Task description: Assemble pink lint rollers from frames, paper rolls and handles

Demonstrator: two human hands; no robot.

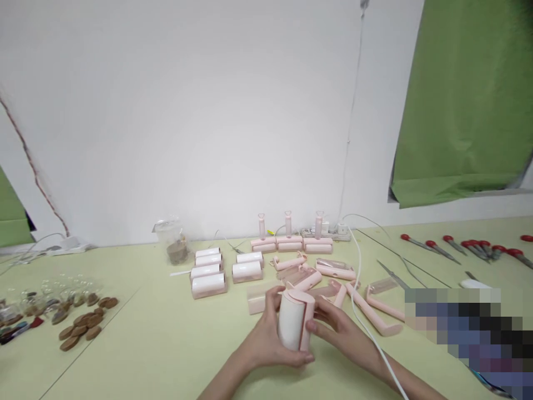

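Between my hands a lint roller (pixel 291 322) stands upright, its white paper roll partly wrapped by a pale pink cover. My left hand (pixel 266 339) curls around the white side, with the thumb under its lower end. From the right, my right hand (pixel 337 330) grips the pink cover's edge with thumb and fingers. Just beyond lie loose pink handles and covers (pixel 306 278), some with clear parts. White paper rolls (pixel 209 285) sit in two columns to the left. At the back stand three pink lint rollers (pixel 289 243) with their handles up.
A white cable (pixel 358 278) runs across the table past my right forearm. Several red-handled tools (pixel 478 248) and a pointed blade (pixel 393 274) lie at right, near a blurred patch (pixel 478 339). Cork pieces (pixel 85 322), glass domes (pixel 50 297) and a plastic bag (pixel 169 236) are at left.
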